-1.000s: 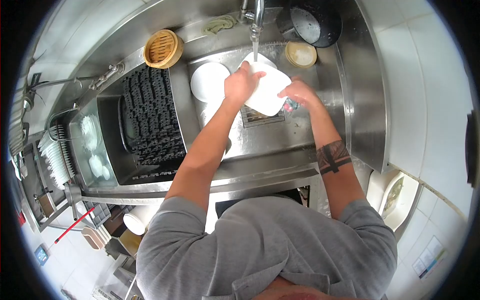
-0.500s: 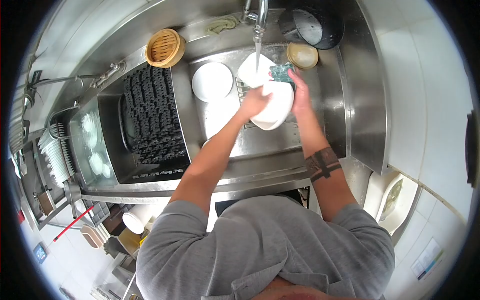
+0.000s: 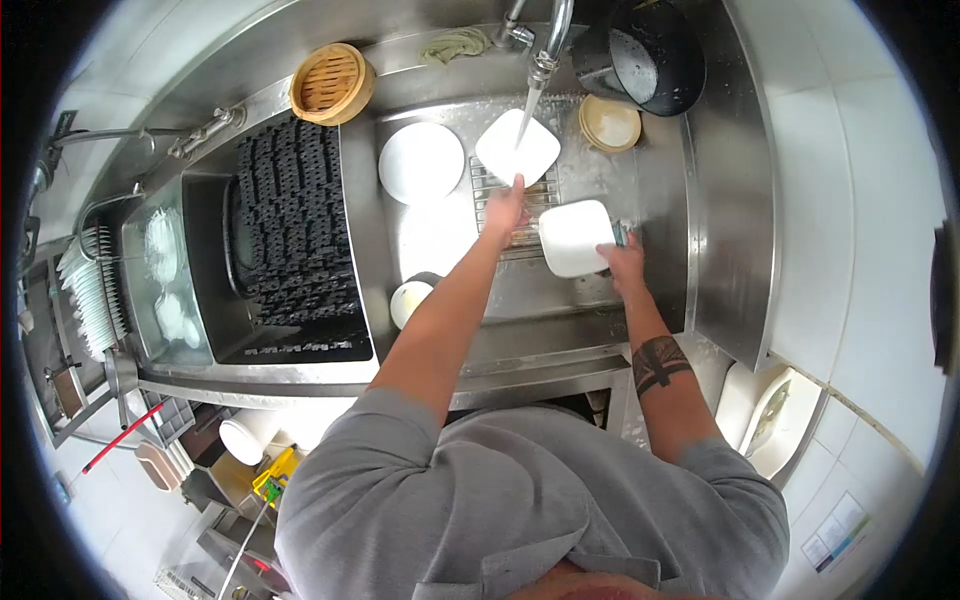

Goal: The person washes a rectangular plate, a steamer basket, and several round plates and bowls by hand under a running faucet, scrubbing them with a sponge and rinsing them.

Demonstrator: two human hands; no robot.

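Under the running tap, a white square dish [image 3: 517,145] is pinched at its near edge by my left hand [image 3: 506,208]. My right hand [image 3: 625,262] grips a second white square dish [image 3: 573,238] by its right edge, with a green scouring pad [image 3: 618,234] between the hand and the dish. Both dishes are over a wire rack [image 3: 488,190] in the sink. A round white plate [image 3: 421,163] lies left of the rack. Below it, a small pale bowl [image 3: 408,301] is partly hidden by my left forearm.
A bamboo steamer [image 3: 332,84] stands at the back left, beside black mats [image 3: 290,220] in the left basin. A green cloth [image 3: 454,45], the metal tap [image 3: 545,65], a small tan bowl [image 3: 610,124] and a black pot [image 3: 680,60] line the back.
My right hand has moved down and right with its dish, away from the tap. My left hand has let go of that dish and taken hold of the one under the water.
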